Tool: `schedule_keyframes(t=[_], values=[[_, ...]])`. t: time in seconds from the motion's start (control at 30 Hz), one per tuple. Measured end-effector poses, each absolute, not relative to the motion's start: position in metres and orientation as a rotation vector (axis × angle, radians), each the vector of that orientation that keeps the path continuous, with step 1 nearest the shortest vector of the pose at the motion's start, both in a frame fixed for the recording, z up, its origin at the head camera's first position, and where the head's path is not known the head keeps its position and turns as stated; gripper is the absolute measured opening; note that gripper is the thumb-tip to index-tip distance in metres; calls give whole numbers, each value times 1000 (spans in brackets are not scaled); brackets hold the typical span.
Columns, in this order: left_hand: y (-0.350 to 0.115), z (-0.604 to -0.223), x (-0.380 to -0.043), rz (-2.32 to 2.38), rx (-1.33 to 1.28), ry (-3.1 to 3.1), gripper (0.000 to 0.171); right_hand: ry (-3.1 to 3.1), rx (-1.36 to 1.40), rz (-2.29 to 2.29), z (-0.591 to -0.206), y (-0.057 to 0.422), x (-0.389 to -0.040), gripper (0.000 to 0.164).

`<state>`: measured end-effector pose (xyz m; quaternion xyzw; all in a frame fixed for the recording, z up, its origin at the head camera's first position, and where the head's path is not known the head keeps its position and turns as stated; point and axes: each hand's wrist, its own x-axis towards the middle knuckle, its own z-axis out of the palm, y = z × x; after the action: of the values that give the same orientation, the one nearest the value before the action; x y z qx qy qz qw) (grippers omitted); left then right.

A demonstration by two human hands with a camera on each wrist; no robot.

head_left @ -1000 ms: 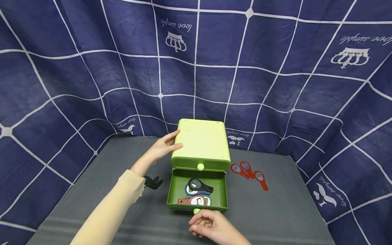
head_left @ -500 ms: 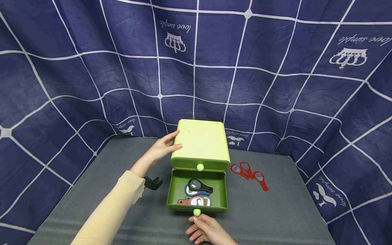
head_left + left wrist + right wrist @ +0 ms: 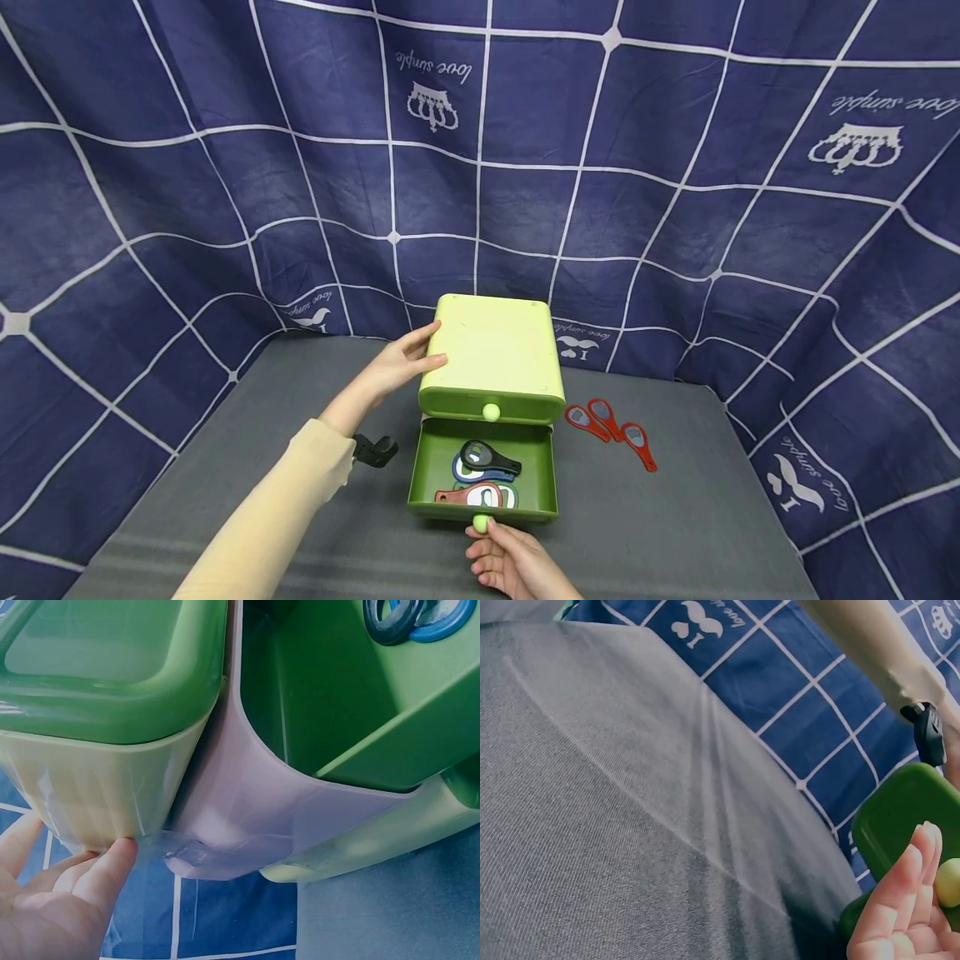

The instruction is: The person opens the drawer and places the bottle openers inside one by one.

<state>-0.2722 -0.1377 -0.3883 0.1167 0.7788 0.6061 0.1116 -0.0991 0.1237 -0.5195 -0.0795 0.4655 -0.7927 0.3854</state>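
My left hand [image 3: 393,367] rests against the left side of the yellow-green drawer cabinet [image 3: 498,346], thumb at the top edge; in the left wrist view its fingertips [image 3: 120,851] touch the top tier's side. Below, a green drawer [image 3: 540,467] stands pulled out. Inside lie magnifier-like paddles with round windows: a black one [image 3: 487,457] over a blue one [image 3: 491,477], and a red one [image 3: 453,496] partly covering a green one [image 3: 512,497]. At the drawer's front, my right hand [image 3: 521,562] pinches the round light-green knob [image 3: 481,523] between thumb and index finger, other fingers loosely bent.
Several similar red paddles [image 3: 639,446] lie on the grey cloth [image 3: 675,533] right of the cabinet. The upper drawer, with its own knob [image 3: 491,412], is closed. A blue curtain [image 3: 600,208] with white lines hangs behind. A black strap [image 3: 375,451] is on my left wrist.
My right hand, loosely curled below the knob a second ago, has spread its fingers and then closed thumb and index finger on the knob. The left hand and drawer look unmoved.
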Motion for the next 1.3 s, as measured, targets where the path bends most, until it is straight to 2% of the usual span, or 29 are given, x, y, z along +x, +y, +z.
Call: schedule_keyframes(t=[0.27,0.53,0.97,1.3], values=[[-138,-390,-272,1776,347,2295,81,1229,-149,-2024,-513,123,-99,30],[-137,-387,-272,1775,361,2288,80,1333,-34,-2051,-499,116,-106,39],[-137,-389,-271,1759,329,2297,81,1526,96,-2084,-493,107,-143,53],[-137,-389,-272,1755,337,2306,82,1552,114,-2117,-490,106,-168,54]])
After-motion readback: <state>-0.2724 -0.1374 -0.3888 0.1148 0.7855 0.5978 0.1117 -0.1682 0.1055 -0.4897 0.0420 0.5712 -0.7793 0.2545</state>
